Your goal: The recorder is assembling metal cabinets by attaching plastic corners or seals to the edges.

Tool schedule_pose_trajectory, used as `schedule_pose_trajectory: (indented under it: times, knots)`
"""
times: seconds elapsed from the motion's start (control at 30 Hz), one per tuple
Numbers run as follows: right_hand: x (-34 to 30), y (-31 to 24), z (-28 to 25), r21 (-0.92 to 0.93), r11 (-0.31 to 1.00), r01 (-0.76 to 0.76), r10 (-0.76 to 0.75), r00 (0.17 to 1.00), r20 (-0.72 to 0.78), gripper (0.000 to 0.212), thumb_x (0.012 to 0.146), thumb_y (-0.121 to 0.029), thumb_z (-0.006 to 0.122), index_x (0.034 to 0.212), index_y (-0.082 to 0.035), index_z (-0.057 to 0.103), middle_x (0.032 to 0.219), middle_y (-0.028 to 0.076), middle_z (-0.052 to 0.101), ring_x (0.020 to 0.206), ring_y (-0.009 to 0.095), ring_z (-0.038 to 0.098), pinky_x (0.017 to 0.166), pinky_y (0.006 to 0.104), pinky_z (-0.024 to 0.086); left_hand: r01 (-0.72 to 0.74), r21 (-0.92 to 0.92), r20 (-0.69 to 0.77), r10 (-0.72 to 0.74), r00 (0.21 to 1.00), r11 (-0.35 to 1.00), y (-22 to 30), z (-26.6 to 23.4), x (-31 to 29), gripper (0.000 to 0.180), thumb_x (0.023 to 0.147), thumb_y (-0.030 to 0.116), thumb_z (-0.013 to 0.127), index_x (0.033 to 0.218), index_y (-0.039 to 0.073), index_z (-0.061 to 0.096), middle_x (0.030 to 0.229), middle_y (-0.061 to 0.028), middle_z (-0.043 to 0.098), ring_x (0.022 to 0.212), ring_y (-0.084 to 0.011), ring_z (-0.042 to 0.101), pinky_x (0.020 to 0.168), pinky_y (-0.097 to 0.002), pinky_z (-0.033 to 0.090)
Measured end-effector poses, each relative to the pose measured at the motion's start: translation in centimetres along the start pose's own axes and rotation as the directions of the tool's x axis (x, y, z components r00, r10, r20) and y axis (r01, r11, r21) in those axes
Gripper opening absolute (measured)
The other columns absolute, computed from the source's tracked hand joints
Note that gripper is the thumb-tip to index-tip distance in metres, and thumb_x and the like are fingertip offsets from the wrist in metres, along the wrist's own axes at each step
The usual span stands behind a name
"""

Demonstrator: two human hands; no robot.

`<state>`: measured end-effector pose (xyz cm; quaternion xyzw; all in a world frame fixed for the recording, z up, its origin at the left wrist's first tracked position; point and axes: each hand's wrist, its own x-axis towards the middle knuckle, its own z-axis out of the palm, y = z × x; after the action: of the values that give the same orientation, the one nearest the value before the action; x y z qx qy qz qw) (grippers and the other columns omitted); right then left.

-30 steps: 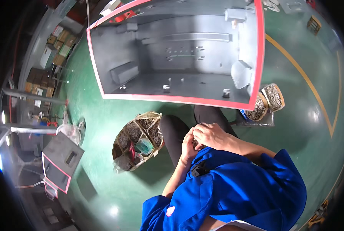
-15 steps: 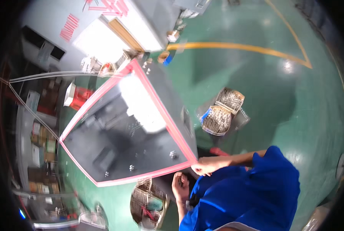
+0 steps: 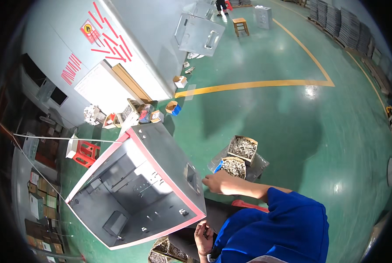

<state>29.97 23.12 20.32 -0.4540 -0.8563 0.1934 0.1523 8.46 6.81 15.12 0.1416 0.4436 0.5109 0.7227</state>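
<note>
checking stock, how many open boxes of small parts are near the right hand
2: the near box by the right hand, the far box behind it; none seems hidden.

Left-hand fisheye of a head-worn pair, pitched down and outward from above the wearer: blue shirt (image 3: 270, 232) close at lower right, grey metal cabinet (image 3: 167, 149) near, lower left of centre, green floor (image 3: 266, 114) receding to stacked grey panels (image 3: 336, 22) far upper right.

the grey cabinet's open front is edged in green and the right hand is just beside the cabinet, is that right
Not quite: the edging is pinkish red, not green, as the head view shows. The right hand is indeed just beside the grey cabinet.
</note>
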Motion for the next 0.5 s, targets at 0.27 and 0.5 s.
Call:
schedule_pose_trajectory:
  times: [0.27,0.5]
  knots:
    - [1.9,-2.8,0.7,-0.047,0.987,0.155,-0.156,0.988,-0.016,0.019,0.08,-0.012,0.051,0.096,-0.002,0.052,0.085,0.015,0.06,0.073,0.033,0.063,0.061,0.0435,0.048,-0.047,-0.038,0.021,0.048,0.999,0.998,-0.6,-1.1,-0.8,0.019,0.094,0.018,0.045,0.096,0.003,0.057,0.067,-0.0025,0.05,0.047,-0.007,0.034,0.042,-0.02,0.023]
    - [2.3,-2.6,4.2,-0.201,0.943,0.265,-0.239,0.96,0.143,0.011,0.074,-0.012,0.056,0.077,-0.001,0.058,0.068,0.015,0.06,0.069,0.032,0.063,0.058,0.0421,0.047,0.016,-0.022,-0.043,-0.017,0.999,1.0,-2.2,-3.7,0.4,0.028,0.095,0.027,0.044,0.09,0.003,0.057,0.061,-0.0027,0.052,0.048,-0.009,0.04,0.043,-0.0214,0.031]
